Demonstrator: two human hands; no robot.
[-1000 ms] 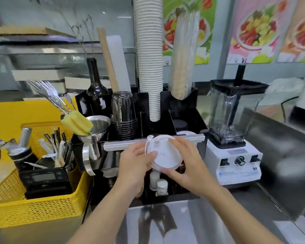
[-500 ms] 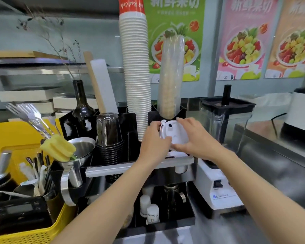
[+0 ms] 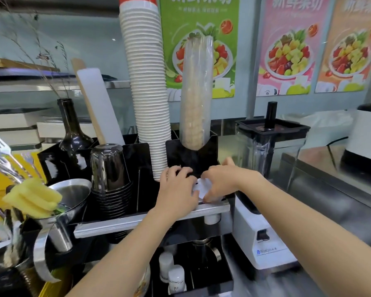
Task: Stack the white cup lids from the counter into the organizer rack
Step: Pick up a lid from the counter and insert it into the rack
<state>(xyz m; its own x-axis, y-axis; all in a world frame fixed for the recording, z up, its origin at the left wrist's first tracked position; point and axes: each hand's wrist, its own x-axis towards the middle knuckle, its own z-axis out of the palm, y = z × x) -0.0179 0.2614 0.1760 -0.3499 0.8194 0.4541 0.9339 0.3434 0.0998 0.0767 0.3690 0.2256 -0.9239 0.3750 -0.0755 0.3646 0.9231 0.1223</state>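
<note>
While both hands crowd into the front-right slot of the black organizer rack, the head view catches the placing step itself; the left hand curls its fingers against the near-left edge of a white cup lid, and the right hand clamps down over the lid's top and far side; only a sliver of white shows between them, so how many lids are pinched there cannot be told. Just beyond the left hand rises the tall stack of paper cups; beyond the right hand stands the sleeve of clear cups; the blender sits just outside the right wrist. Likely next: seat the lid flat in the slot, then let go with both hands together, clear of the clear cups.
</note>
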